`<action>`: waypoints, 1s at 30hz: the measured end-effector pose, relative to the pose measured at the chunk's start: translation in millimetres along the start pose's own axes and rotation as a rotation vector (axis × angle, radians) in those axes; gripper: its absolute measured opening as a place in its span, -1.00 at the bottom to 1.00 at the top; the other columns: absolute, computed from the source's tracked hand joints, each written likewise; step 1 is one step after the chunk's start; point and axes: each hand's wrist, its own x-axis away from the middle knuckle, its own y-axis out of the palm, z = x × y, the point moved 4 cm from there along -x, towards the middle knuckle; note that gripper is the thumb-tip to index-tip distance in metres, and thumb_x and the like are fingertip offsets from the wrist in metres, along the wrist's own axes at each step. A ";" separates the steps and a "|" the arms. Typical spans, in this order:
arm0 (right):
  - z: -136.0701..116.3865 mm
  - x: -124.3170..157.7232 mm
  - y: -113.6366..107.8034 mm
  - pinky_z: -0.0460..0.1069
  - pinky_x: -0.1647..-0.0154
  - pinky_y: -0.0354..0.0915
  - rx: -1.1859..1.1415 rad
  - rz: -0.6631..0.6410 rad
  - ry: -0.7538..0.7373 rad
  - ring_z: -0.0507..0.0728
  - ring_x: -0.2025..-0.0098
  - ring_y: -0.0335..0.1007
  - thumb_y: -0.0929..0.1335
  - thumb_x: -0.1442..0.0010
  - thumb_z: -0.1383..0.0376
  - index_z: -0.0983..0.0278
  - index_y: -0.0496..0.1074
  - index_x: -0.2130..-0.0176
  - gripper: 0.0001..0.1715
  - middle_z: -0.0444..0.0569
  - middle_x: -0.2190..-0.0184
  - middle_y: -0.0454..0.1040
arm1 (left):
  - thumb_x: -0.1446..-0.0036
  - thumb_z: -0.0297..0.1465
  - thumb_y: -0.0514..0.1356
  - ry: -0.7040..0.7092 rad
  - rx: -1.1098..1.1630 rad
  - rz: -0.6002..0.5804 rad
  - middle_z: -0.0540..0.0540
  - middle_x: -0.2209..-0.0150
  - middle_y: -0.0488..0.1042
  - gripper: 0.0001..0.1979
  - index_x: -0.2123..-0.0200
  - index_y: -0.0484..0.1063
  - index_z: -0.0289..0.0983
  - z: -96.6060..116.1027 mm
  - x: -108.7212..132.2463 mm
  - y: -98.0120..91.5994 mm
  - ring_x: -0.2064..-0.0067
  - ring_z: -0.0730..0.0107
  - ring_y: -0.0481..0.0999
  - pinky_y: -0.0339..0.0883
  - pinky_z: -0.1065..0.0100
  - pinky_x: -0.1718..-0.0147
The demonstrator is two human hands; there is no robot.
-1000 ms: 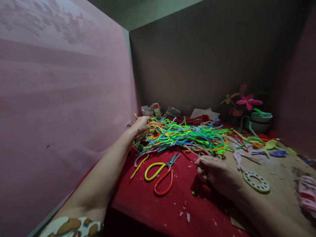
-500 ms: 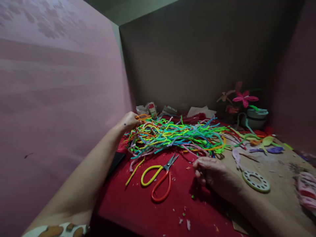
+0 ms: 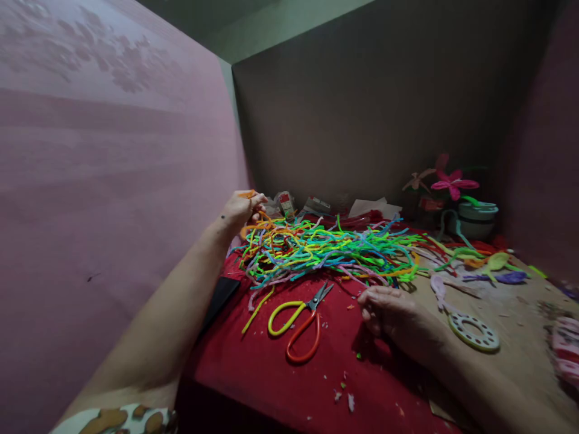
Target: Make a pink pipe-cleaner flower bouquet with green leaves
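My left hand [image 3: 246,208] is at the left end of a tangled heap of coloured fuzzy stems [image 3: 325,250], its fingers closed on an orange stem [image 3: 247,194] that shows above and below the hand. My right hand [image 3: 389,307] rests near the heap's front edge, fingers curled together; what it holds, if anything, is hidden. Between the hands, scissors [image 3: 304,319] with one yellow and one red handle lie slightly spread on the red cloth [image 3: 253,374]. A single yellow stem [image 3: 257,310] lies left of them.
On the right, a brown board [image 3: 520,361] holds a pale ring with holes [image 3: 473,331] and a purple looped piece [image 3: 511,277]. Behind it stands a pot [image 3: 477,220] near a pink flower [image 3: 454,183]. Packets [image 3: 286,204] lie behind the heap. A pink wall [image 3: 113,199] borders the left.
My left hand has lifted a little from the heap's left end, with orange stem now showing over it. My right hand stays curled in about the same place. The view has shifted slightly.
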 end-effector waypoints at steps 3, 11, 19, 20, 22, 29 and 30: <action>-1.0 0.6 2.3 -0.13 0.67 0.01 -0.001 0.005 -0.016 -0.07 0.69 0.15 0.42 0.04 0.20 0.37 0.47 0.43 -0.76 -0.11 0.65 0.38 | -0.13 -0.42 0.09 -0.017 0.091 -0.134 0.05 0.64 0.28 -0.86 0.42 0.36 -0.38 5.6 14.9 22.4 0.74 0.69 0.17 0.04 0.54 0.74; -2.1 5.9 25.9 -0.03 0.32 0.32 -0.255 -0.055 0.006 0.08 0.32 0.43 0.40 -0.04 0.18 0.31 0.46 0.19 -0.66 0.06 0.26 0.51 | -0.12 -0.36 0.09 0.006 0.318 -0.336 0.02 0.52 0.36 -0.89 0.39 0.35 -0.28 0.0 89.5 141.2 0.65 0.58 0.33 0.13 0.51 0.70; -9.0 -0.4 3.5 -0.09 0.51 0.30 -0.531 0.138 0.047 0.02 0.51 0.36 0.38 0.08 0.48 0.30 0.38 0.46 -0.89 -0.09 0.55 0.46 | -0.23 -0.34 -0.05 0.061 0.701 -0.361 -0.08 0.39 0.41 -0.77 0.26 0.36 -0.31 -2.7 118.3 174.0 0.37 0.45 0.46 0.33 0.38 0.28; -9.8 0.3 4.3 -0.12 0.60 0.25 -0.522 0.119 0.077 -0.01 0.57 0.31 0.37 0.07 0.48 0.31 0.35 0.49 -0.89 -0.10 0.58 0.43 | -0.24 -0.36 -0.08 0.029 0.741 -0.340 -0.06 0.44 0.37 -0.75 0.27 0.35 -0.32 -4.1 114.8 169.1 0.41 0.48 0.43 0.33 0.39 0.32; -11.0 3.7 11.2 -0.21 0.79 0.02 -0.481 0.035 0.119 -0.11 0.74 0.05 0.37 0.03 0.45 0.29 0.27 0.53 -0.83 -0.22 0.71 0.26 | -0.25 -0.38 -0.12 -0.052 0.678 -0.320 0.02 0.57 0.22 -0.72 0.29 0.34 -0.35 -9.5 104.2 156.6 0.59 0.56 0.29 0.28 0.44 0.49; -11.3 15.4 27.9 -0.24 0.85 -0.27 -0.379 -0.141 0.154 -0.15 0.75 -0.41 0.41 0.01 0.32 0.25 0.19 0.53 -0.71 -0.38 0.77 -0.14 | -0.25 -0.37 -0.17 -0.052 0.237 -0.037 0.17 0.67 -0.17 -0.68 0.39 0.31 -0.33 -36.3 28.8 65.6 0.71 0.59 -0.16 -0.07 0.52 0.70; -12.6 14.0 23.8 -0.23 0.85 -0.27 -0.402 -0.110 0.129 -0.14 0.75 -0.42 0.41 0.01 0.30 0.26 0.22 0.51 -0.75 -0.38 0.77 -0.15 | -0.23 -0.37 -0.14 -0.029 0.176 0.019 0.16 0.67 -0.13 -0.70 0.38 0.32 -0.32 -39.8 18.3 52.1 0.70 0.58 -0.12 -0.02 0.52 0.68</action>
